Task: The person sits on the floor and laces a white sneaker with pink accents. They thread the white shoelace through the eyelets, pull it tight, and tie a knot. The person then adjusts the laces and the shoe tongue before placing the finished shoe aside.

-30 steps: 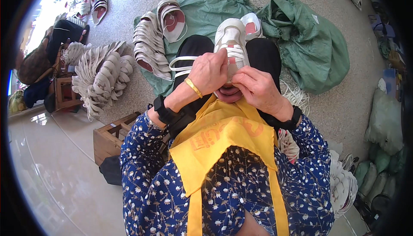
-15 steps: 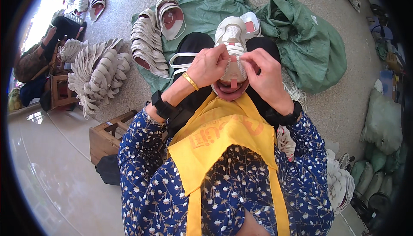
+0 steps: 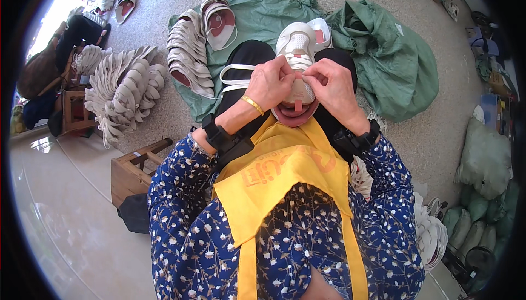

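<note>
Now the right hand [image 3: 334, 86] sits farther up the sneaker [image 3: 298, 51] than a second ago, near the left hand [image 3: 268, 85]. Both are pinched nearly closed; on what, I cannot tell.

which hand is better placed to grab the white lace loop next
Probably the left hand: the white lace loop juts out just beside it, while the right hand is across the shoe from it.

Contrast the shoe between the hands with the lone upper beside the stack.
The left hand and right hand touch the shoe; the upper lies untouched on the green sheet. Laces cross the shoe's front; the upper gapes open, showing pink inside. Both are off-white and pink.
</note>
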Tool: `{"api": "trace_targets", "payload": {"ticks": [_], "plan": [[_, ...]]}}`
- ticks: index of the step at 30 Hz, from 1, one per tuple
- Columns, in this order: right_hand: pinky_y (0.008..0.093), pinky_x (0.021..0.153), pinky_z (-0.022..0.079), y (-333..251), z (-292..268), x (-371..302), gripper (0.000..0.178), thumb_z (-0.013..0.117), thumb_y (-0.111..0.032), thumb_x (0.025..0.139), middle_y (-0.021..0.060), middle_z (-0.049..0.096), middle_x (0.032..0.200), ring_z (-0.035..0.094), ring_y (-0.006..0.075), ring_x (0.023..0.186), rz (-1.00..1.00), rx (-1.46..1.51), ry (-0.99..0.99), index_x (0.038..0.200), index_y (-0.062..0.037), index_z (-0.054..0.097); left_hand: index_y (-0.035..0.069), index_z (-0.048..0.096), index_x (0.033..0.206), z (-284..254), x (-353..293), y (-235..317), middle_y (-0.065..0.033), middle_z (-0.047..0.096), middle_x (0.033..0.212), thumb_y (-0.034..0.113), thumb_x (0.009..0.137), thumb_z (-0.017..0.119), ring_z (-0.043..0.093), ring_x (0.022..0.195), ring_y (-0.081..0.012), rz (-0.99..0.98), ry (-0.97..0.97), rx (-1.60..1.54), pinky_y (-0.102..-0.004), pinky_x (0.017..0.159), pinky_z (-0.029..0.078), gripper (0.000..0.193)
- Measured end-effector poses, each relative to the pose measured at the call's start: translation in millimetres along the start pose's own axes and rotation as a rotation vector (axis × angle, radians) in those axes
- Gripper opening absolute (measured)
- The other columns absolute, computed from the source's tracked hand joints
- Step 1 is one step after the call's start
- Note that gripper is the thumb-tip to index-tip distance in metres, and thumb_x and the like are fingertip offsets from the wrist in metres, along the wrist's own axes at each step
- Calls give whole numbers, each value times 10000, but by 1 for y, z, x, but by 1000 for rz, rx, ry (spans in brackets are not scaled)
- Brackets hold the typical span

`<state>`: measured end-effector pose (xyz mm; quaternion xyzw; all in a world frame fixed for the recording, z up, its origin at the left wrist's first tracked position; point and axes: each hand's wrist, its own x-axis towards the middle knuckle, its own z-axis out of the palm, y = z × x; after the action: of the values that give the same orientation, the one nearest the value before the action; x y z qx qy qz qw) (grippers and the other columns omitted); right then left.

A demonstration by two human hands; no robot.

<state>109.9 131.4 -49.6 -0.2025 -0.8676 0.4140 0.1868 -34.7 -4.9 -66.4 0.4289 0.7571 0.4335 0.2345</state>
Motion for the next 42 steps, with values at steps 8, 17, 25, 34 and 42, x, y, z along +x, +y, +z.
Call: {"api": "trace_targets", "payload": {"ticks": [8,17,25,34,42], "plan": [[268,601,590,-5,-59,-13,69,623,-15,1006,87,713,895,720,118,777,232,290,43,941,2,636,24,566,915,-37,-10,-4,-120,614,733,46,822,661,629,699,-300,223,16,202,-399,637,488,135],[313,887,629,12,-142,-29,113,531,-83,1078,242,674,1262,728,217,963,212,1044,339,1041,7,587,0,565,930,-48,-9,6,-124,562,838,-64,822,619,569,782,-290,362,359,241,-379,675,479,137],[302,924,605,150,-266,-80,188,592,-63,1049,188,699,1175,707,200,1022,139,869,833,1191,51,639,-24,561,1020,-19,-19,-2,-165,598,911,-77,815,641,619,849,-359,367,215,92,-406,744,522,227],[276,710,579,26,-72,-41,330,724,-23,929,98,735,1143,725,150,847,207,51,107,1254,-50,673,7,541,944,-29,-35,-5,-156,547,838,-17,892,637,593,807,-382,323,97,219,-435,709,493,112],[440,713,544,15,-35,-11,81,673,-26,927,161,690,970,683,385,852,-232,-255,-27,1006,-15,661,9,529,893,-44,-26,-9,-161,547,822,3,903,669,597,758,-392,355,126,307,-440,655,477,140]]}}
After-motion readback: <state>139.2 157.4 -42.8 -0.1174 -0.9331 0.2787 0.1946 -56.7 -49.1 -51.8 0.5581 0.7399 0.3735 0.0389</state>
